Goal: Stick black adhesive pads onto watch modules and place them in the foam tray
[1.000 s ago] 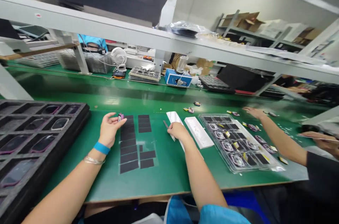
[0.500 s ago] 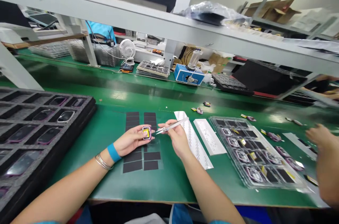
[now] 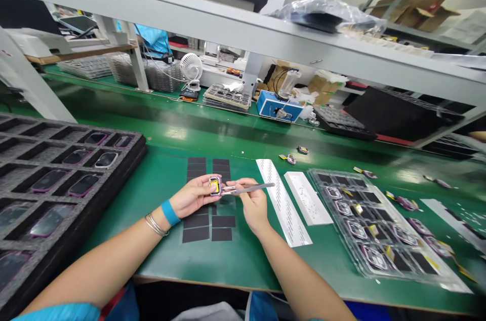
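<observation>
Between the fingers of my left hand is a small watch case, rounded and square, with a pinkish rim and a yellow piece inside. My right hand is closed on a pair of metal tweezers. The tips of the tweezers reach the right edge of the watch case; whether they grip anything there is too small to tell. Beneath both hands, dark rectangular stickers lie in two columns on a clear sheet. Just right of my right hand lies a white strip with black marks.
At left stands a grey foam tray holding dark-screened watch parts. A narrow white box and a clear plastic tray with watch cases lie at right. More cases are scattered beyond. A fan and a blue device stand behind.
The tweezers have turned flatter, and their tips have come to the watch case. The other person's hand at right has left the view. My view has shifted slightly left.
</observation>
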`<move>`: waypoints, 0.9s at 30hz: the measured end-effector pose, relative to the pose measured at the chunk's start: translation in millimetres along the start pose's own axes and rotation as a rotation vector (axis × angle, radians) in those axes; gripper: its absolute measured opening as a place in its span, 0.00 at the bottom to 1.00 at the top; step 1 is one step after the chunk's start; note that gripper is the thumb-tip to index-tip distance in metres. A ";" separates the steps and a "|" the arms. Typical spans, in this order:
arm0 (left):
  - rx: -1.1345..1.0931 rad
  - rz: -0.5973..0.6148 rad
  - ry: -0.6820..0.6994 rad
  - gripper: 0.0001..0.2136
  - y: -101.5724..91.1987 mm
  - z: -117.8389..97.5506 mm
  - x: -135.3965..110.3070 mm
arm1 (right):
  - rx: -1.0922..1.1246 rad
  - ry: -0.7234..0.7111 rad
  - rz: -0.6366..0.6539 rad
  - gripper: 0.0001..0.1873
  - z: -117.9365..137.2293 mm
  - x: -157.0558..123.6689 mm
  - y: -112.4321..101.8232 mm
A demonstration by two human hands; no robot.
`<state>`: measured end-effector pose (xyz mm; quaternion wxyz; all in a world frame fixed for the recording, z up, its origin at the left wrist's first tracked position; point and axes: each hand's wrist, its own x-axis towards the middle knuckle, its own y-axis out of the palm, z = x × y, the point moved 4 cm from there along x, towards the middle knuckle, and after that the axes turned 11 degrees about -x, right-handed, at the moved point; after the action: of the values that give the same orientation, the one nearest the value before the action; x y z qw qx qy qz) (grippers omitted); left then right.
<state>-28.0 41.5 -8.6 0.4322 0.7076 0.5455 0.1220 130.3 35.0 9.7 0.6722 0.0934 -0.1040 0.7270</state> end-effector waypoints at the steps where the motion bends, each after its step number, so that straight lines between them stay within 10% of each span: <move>1: -0.002 0.001 0.000 0.17 -0.3 0.0 0.3 | -0.004 0.002 -0.002 0.07 -0.5 -0.2 0.1; 27: 0.024 0.020 0.021 0.16 0.9 -1.4 -2.3 | -0.045 -0.079 0.001 0.06 -2.6 -3.2 4.1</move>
<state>-29.3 40.1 -6.4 0.4166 0.7168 0.5445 0.1272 126.4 32.4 6.2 0.6691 0.1066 -0.1468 0.7207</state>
